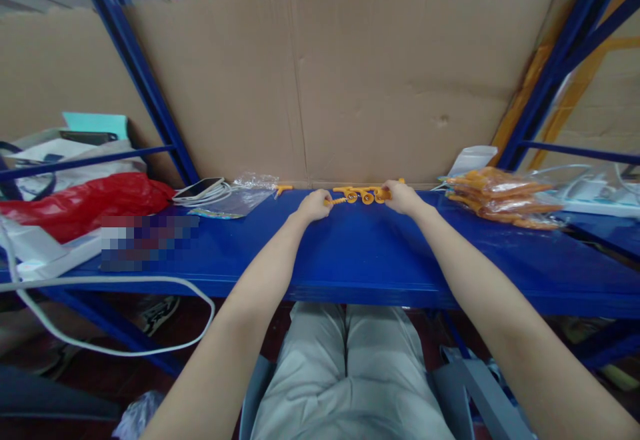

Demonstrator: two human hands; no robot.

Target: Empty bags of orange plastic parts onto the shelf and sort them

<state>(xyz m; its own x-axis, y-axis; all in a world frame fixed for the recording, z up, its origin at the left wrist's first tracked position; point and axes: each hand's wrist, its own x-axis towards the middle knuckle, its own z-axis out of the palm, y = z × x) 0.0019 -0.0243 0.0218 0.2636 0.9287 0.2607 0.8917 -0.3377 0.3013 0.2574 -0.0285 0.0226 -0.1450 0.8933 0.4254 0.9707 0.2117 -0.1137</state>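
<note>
My left hand is closed in a pinch on a small orange ridged plastic rod, whose free end points right. To its right, several orange plastic pieces with round rings sit in a row near the back of the blue shelf. My right hand has its fingers closed at the right end of that row, round an orange plastic piece that they partly hide. Another small orange piece lies left of my left hand, by the cardboard.
A cardboard panel stands along the back. At left are a clear plastic bag, a phone with a white cable and a red bag. At right, bagged orange parts are stacked near a white power strip.
</note>
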